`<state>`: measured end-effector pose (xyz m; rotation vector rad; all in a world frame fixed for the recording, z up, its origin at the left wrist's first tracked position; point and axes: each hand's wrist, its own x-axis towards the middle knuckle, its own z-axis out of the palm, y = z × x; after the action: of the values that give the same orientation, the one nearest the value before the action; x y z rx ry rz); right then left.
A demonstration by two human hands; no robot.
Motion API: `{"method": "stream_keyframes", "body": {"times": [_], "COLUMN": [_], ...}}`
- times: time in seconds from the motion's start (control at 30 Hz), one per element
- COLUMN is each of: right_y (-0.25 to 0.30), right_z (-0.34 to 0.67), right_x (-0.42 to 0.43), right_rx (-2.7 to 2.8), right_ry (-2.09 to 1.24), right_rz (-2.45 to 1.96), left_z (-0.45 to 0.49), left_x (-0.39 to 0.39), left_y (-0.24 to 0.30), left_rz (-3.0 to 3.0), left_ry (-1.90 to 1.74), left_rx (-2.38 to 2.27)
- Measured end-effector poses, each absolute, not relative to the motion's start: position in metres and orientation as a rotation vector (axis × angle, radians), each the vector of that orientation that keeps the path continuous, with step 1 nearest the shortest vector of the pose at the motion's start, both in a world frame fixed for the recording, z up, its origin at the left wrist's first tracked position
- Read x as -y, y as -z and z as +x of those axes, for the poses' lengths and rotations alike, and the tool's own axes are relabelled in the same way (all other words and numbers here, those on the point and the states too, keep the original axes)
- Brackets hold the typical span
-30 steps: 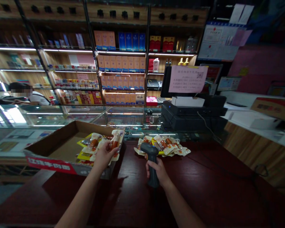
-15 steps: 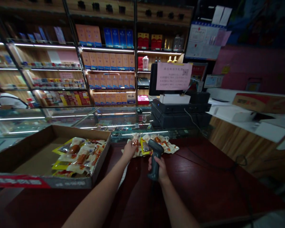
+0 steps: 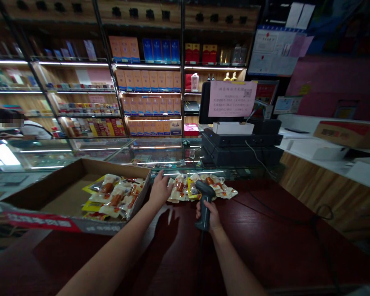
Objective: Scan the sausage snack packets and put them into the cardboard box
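My right hand is wrapped round the grip of a dark grey barcode scanner, held above the dark red counter. Its head tilts toward a row of vacuum-packed snack packets with brown food inside. One yellow-edged packet lies partly behind the scanner head. My left hand is raised with fingers apart and holds nothing, just left of the row. Further left stands an open cardboard box with more such packets in its right part.
A monitor with a pink notice stands on a black cash drawer beyond the packets. Glass display cases run along the back. A cable crosses the counter at right. A person is at far left.
My left hand has let go of the left-hand packet, lifted and moved left, its fingers now apart. The scanner stays in my right hand. The view has shifted slightly left.
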<state>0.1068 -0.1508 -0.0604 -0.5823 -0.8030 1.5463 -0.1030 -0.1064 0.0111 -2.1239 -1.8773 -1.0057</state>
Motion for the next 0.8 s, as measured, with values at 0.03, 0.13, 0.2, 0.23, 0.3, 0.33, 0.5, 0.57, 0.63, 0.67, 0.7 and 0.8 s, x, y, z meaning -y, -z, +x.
{"method": "stream_keyframes", "body": {"times": [0.03,0.13,0.2,0.23,0.3,0.33,0.5,0.57,0.63,0.67,0.7,0.8], "right_y": [0.061,0.064,0.066,0.067,0.069,0.070,0.072,0.071,0.070,0.070,0.070,0.071], "right_z": [0.106,0.102,0.099,0.097,0.096,0.096,0.097,0.098,0.099,0.099,0.099,0.099], "right_x": [0.150,0.150,0.149,0.149,0.148,0.148,0.150,0.152,0.154,0.155,0.156,0.158], "right_rx": [0.822,0.917,0.985,1.010,1.035,1.041,1.041,1.024,1.015,1.011,1.004,0.978], "right_ry": [-1.579,-1.702,-1.769,-1.795,-1.828,-1.839,-1.840,-1.831,-1.829,-1.826,-1.823,-1.820], "right_rz": [-0.568,-0.531,-0.511,-0.502,-0.491,-0.490,-0.515,-0.527,-0.534,-0.535,-0.535,-0.536], "left_z": [-0.118,-0.173,-0.207,-0.221,-0.240,-0.244,-0.236,-0.232,-0.233,-0.236,-0.239,-0.249], "left_x": [0.110,0.123,0.132,0.136,0.144,0.147,0.149,0.146,0.145,0.144,0.144,0.142], "left_y": [-0.019,-0.041,-0.048,-0.048,-0.043,-0.038,-0.019,-0.018,-0.020,-0.022,-0.024,-0.029], "left_rz": [-2.089,-1.977,-1.974,-2.018,-2.120,-2.176,-2.158,-2.024,-1.856,-1.756,-1.656,-1.459], "left_ry": [1.047,1.058,0.955,0.910,0.878,0.878,0.773,0.727,0.770,0.847,0.966,1.477], "left_rx": [1.868,2.013,2.277,2.381,2.495,2.507,2.526,2.501,2.480,2.476,2.469,2.427]}}
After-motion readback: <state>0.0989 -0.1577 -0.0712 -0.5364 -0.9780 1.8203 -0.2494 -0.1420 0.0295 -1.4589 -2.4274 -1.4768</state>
